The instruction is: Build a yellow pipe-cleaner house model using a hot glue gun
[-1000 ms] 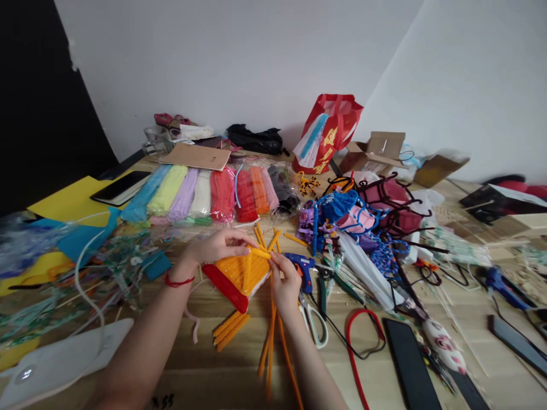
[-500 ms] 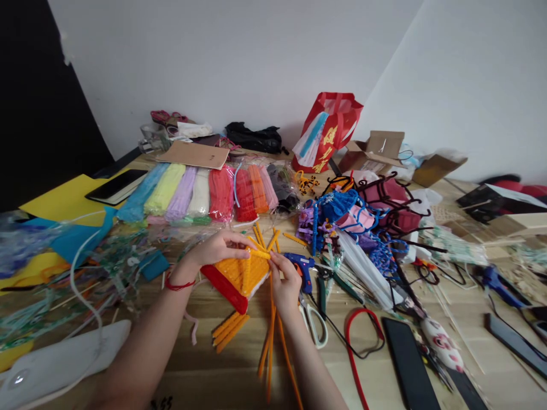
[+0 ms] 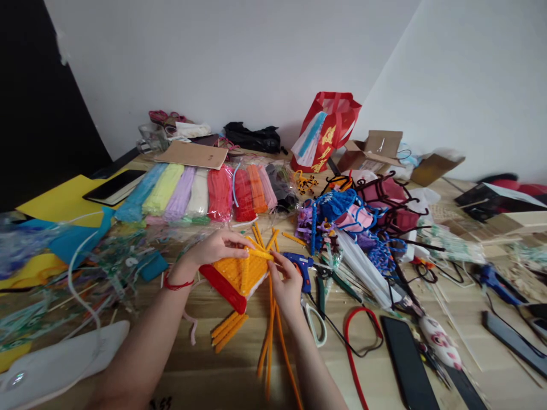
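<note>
Several long orange stems [image 3: 271, 336] lie at the near side of the bench [image 3: 205, 370], just left of the right forearm. Over to the left rests a white device [image 3: 64, 356]; to the right are a black phone [image 3: 405, 361] and a red loop [image 3: 350, 341]. A short orange bundle [image 3: 229, 331] sits between the forearms, below a fuzzy orange piece [image 3: 233, 272] with a red border along its lower left side.

That piece is held between both hands, tilted. The left hand [image 3: 220, 249] has its thumb and index finger clamped on the piece's upper edge, a small gap showing behind their tips. The right hand [image 3: 287, 283] pinches the right-hand corner, thumb and index finger closed together on it; its other fingers are curled.

Just right of the right hand are white-handled scissors [image 3: 316, 327] and a blue glue gun [image 3: 301, 263]. Beyond the hands, bundles of coloured stems [image 3: 220, 193] in clear plastic form a row, a brown notebook [image 3: 191, 155] on top. Farthest back, a red bag [image 3: 327, 134] stands near the wall, beside open cardboard boxes [image 3: 382, 147]
</note>
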{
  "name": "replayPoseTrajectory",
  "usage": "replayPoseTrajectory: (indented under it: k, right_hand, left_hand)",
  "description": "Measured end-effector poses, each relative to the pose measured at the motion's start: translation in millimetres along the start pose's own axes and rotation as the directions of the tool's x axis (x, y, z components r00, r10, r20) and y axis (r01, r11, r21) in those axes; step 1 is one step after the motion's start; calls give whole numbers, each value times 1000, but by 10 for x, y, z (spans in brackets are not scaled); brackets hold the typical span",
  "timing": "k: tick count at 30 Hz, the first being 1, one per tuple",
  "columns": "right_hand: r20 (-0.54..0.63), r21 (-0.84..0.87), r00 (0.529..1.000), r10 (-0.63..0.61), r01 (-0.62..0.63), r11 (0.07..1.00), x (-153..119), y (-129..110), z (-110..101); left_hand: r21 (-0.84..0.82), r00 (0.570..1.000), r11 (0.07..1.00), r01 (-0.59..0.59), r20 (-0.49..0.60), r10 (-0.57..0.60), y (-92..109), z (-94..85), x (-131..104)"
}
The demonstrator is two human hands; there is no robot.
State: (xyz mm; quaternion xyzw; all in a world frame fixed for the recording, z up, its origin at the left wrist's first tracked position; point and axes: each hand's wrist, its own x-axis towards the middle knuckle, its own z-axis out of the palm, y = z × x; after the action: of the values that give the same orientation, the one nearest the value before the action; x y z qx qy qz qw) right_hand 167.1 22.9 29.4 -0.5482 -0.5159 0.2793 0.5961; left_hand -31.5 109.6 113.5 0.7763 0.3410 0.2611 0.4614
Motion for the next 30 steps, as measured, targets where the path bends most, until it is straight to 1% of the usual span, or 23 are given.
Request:
replayPoseTrajectory:
  k: [2,3,4,6,7,8,10,12,15,17,18,20,23,28,30]
  right_hand:
    - [-33,14,999,32,-31,999,16,12,-105]
    - [-80,-3,995,59,-60,998,27,33,-186]
    - [-158,-37,983,96,-103,994,39,64,-282]
    - [-325,-141,931,163,-219,966,57,153,-494]
    - [-375,-200,910,178,-267,943,61,203,-592]
    - [-400,-273,900,174,-299,914,61,254,-674]
    - [-412,-436,901,134,-324,840,51,342,-764]
    - [-410,-575,907,97,-339,744,34,407,-746]
    - [-398,-702,910,111,-381,602,17,463,-595]
    - [-373,-750,919,130,-381,540,21,481,-494]
    - [-364,-762,921,136,-378,526,27,484,-457]
    - [-368,-758,919,143,-386,526,47,479,-421]
    - [-394,-724,905,159,-413,553,74,442,-448]
    - [-422,-658,887,188,-443,609,56,315,-610]
    - [-434,-618,873,222,-468,632,31,245,-678]
  left_hand:
    - [5,1000,1000,8,-3,-8,29,-2,0]
    - [6,1000,1000,12,-5,-12,40,-3,1]
    - [7,1000,1000,17,-9,-16,48,-4,2]
    - [6,1000,1000,22,-15,-22,51,-4,6]
    - [7,1000,1000,22,-17,-22,48,-4,8]
    - [10,1000,1000,21,-20,-20,43,-4,9]
    - [17,1000,1000,15,-24,-15,32,-3,11]
    - [19,999,1000,18,-31,-17,26,1,10]
    - [16,999,1000,26,-45,-26,18,7,1]
    - [18,999,999,29,-38,-28,4,10,-6]
    - [21,999,999,29,-30,-28,-7,11,-8]
    - [25,999,999,27,-18,-27,-35,14,-10]
    - [20,1000,1000,24,-20,-24,-69,16,-10]
    - [12,1000,1000,20,10,-20,-45,7,-11]
    - [20,1000,1000,13,21,-14,-30,3,-11]
